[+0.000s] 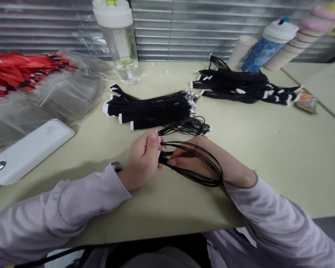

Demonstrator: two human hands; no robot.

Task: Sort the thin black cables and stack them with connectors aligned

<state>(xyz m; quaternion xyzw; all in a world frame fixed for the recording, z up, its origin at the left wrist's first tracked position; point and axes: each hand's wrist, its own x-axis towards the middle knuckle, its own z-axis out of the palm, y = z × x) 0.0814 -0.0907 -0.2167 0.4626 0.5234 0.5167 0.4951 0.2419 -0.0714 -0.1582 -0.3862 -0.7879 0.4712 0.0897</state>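
My left hand (142, 160) pinches a small bunch of thin black wires (194, 165) near their white-tipped ends. These wires loop out to the right and across my right hand (197, 162), whose fingers reach toward my left hand. Whether my right hand grips them is hidden. Just above my hands, a large bundle of black wires (153, 111) with white end tags lies on the table, its loose strands curling (190, 127) close to my left fingertips. A second black bundle (234, 85) lies farther back on the right.
The pale green table (281, 160) holds a white power bank (30, 150), transparent plastic bags (64, 93), red lanyards (16, 72) and a small packet (307, 102). A water bottle (117, 41), paper cup (241, 52) and blue tumbler (268, 46) stand at the back.
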